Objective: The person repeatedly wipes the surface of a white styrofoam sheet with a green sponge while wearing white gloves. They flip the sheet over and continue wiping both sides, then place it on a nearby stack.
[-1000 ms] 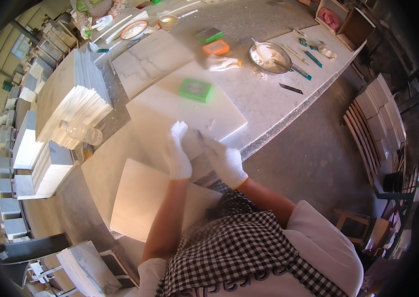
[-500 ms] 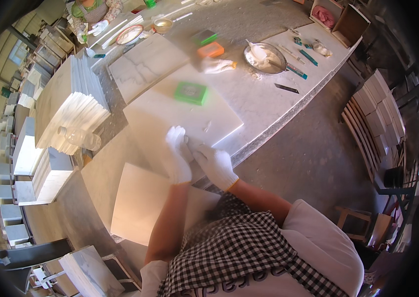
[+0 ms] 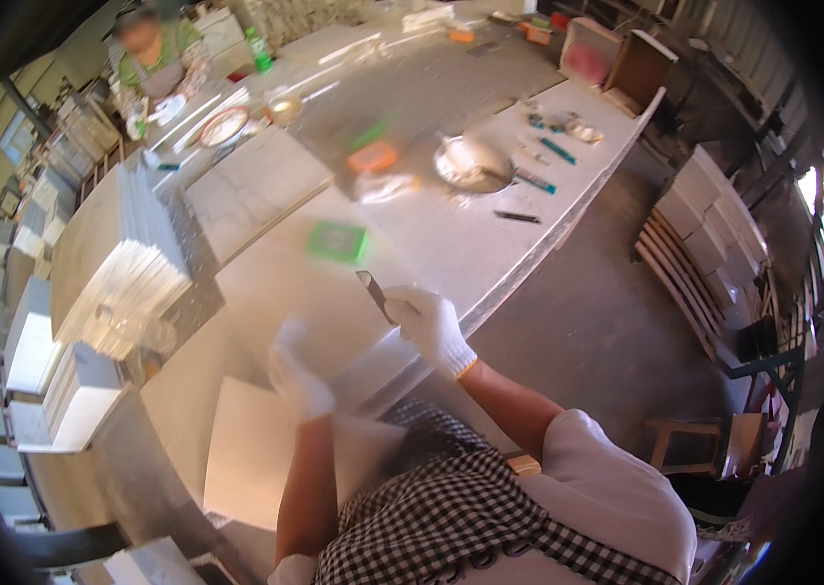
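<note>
My right hand [image 3: 431,327], in a white knit glove, is closed on a thin dark flat blade [image 3: 371,296]. That blade is tilted just above a pale polished slab [image 3: 275,258] on the table. My left hand [image 3: 301,372], gloved too, is smeared by motion near the slab's front edge, so its fingers cannot be made out. Toward the back of the slab lies a green block [image 3: 338,241]. Beyond it are an orange block [image 3: 373,157] and a loose white glove [image 3: 387,187].
To the right stand a bowl of white paste [image 3: 473,164], a dark strip [image 3: 517,216] and teal-handled cutters [image 3: 558,149]. Stacked slabs [image 3: 124,263] and a clear bottle [image 3: 119,331] are at left. Another slab [image 3: 256,453] lies nearer me. A person [image 3: 158,73] works at the far left.
My hands, together before, are now apart. The left has moved left and nearer me; the blade now shows in the right. The whole view has shifted.
</note>
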Motion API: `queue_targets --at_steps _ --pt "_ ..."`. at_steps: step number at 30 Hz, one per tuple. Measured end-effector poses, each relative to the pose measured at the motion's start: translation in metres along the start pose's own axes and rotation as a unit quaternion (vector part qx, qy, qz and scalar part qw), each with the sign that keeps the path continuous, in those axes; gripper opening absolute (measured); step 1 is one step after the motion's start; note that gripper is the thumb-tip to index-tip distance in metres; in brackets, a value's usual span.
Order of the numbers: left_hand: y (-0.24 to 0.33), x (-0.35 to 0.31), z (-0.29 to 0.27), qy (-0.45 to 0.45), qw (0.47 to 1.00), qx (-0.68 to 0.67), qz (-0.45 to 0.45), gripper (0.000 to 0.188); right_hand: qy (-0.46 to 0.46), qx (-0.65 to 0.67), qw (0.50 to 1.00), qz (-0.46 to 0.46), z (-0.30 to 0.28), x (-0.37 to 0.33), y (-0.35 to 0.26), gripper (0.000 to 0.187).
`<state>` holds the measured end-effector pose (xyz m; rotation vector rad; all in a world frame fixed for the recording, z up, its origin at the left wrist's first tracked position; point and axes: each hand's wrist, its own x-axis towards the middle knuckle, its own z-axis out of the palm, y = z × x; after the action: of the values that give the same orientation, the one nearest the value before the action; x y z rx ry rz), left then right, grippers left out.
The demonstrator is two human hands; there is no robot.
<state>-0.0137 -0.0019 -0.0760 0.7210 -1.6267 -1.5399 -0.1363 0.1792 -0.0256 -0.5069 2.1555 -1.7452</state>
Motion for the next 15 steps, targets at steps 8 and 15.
queue_targets --at_steps 8,15 --pt "0.001 -0.005 0.005 0.000 0.990 -0.125 -0.060 0.056 0.143 0.297 0.944 0.020 -0.100 0.130 0.029 0.023" --pt "-0.020 0.001 -0.002 0.007 0.993 -0.087 -0.085 0.055 0.054 0.341 0.931 0.116 -0.069 0.080 0.032 0.034"
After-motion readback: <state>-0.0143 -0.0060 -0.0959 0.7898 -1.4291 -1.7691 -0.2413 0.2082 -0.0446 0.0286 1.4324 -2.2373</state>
